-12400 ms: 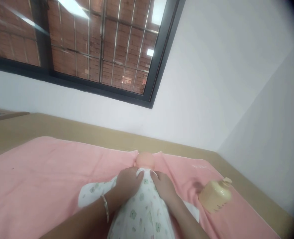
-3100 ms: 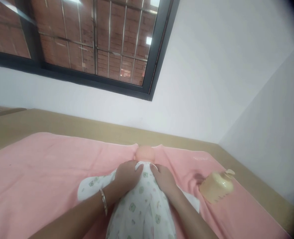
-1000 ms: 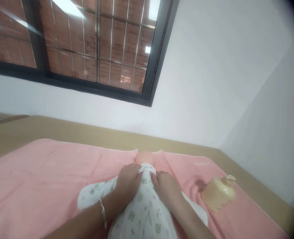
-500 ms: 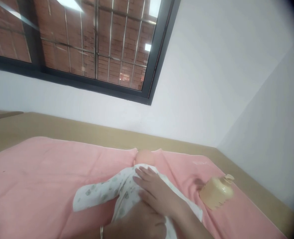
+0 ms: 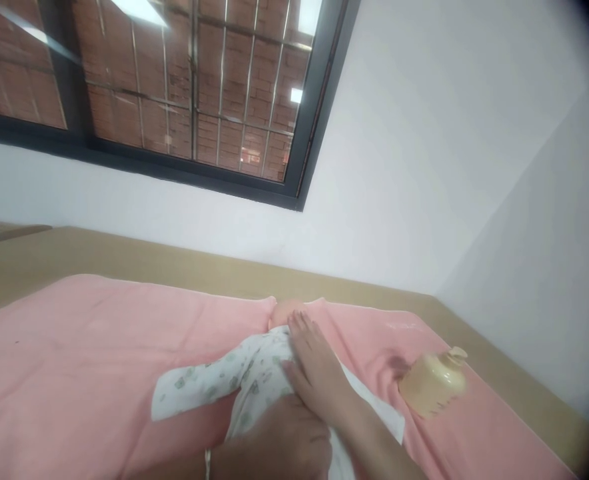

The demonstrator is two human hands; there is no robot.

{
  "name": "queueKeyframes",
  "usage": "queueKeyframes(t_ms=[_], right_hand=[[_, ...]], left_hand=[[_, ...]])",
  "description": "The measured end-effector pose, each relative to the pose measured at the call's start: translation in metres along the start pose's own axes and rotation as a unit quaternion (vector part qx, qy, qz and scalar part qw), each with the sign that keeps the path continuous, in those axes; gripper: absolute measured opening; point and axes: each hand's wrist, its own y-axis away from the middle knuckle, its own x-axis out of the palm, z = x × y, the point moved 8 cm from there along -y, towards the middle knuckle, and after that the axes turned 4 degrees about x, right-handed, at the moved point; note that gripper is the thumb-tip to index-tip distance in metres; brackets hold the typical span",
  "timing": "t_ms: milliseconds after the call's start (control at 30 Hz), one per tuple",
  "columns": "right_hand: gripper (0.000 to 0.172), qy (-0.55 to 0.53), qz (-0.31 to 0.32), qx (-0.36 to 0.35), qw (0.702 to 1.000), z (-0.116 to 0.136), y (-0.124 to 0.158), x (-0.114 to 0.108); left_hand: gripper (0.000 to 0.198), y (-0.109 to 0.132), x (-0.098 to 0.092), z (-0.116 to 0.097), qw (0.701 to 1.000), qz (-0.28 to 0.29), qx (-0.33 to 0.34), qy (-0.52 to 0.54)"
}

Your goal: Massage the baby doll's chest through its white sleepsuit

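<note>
What looks like a baby doll lies on its back on a pink cloth [image 5: 99, 347], its round skin-coloured head [image 5: 283, 312] at the far end. It wears a white baby top [image 5: 194, 390] with small green-grey prints, one sleeve spread out to the left. My right hand [image 5: 319, 373] rests open on the upper chest, fingers stretched forward so the tips reach the head's near edge. Nearer to me, my left hand [image 5: 294, 437] sits on the front of the top, beside the right wrist. Its fingers are curled, and whatever they may hold is hidden. A light bracelet [image 5: 208, 463] circles the left wrist.
A cream pump-style bottle [image 5: 434, 383] is on the cloth at the right. Beneath the cloth is a wooden-toned tabletop [image 5: 184, 257] that meets a white wall [image 5: 399, 167]. Above is a dark-framed window [image 5: 294, 193] with metal bars.
My right hand has slid forward and slightly right, from the upper chest to the edge of the head, its fingers now closer together. My left hand has barely moved.
</note>
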Motion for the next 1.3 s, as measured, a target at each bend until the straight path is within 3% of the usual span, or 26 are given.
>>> queueKeyframes(t_ms=[67,167,333,467,567,733,833,967,1100,1200,1300], right_hand=[[0.060,-0.003,0.049,0.007,0.999,-0.002,0.001,0.009],[0.065,0.020,0.010,0.029,0.999,-0.001,0.000,-0.003],[0.054,0.013,0.057,-0.035,0.998,0.016,0.003,-0.004],[0.063,0.045,-0.046,-0.016,0.998,0.015,0.002,-0.020],[0.055,0.032,0.012,-0.081,0.996,0.025,0.003,-0.008],[0.064,0.056,-0.051,-0.050,0.996,0.020,0.004,-0.015],[0.056,0.035,0.024,-0.103,0.994,0.028,0.006,-0.006],[0.060,0.028,-0.025,-0.107,0.994,0.032,0.004,-0.018],[0.038,-0.003,-0.031,-0.161,0.987,0.041,0.006,-0.017],[0.047,0.001,-0.090,-0.121,0.988,0.034,0.006,-0.023],[0.047,-0.013,-0.043,-0.140,0.989,0.036,0.006,-0.018]], left_hand=[[0.024,0.000,0.000,0.000,1.000,-0.001,-0.001,-0.001],[0.025,0.001,0.000,0.000,1.000,-0.001,-0.003,-0.003],[0.024,0.000,0.000,0.000,1.000,-0.001,-0.005,0.000],[0.025,0.000,0.001,0.001,1.000,-0.001,-0.005,0.005],[0.025,0.001,0.000,0.001,1.000,-0.003,-0.011,0.010],[0.026,0.002,-0.001,0.004,0.999,-0.020,-0.036,0.026],[0.025,0.001,-0.003,0.007,0.997,-0.037,-0.054,0.037],[0.018,-0.001,-0.007,0.012,0.994,-0.056,-0.079,0.050],[0.020,-0.002,-0.012,0.015,0.991,-0.072,-0.099,0.059],[0.023,-0.002,-0.014,0.013,0.989,-0.078,-0.109,0.064],[0.029,-0.004,-0.012,0.008,0.990,-0.065,-0.106,0.062]])
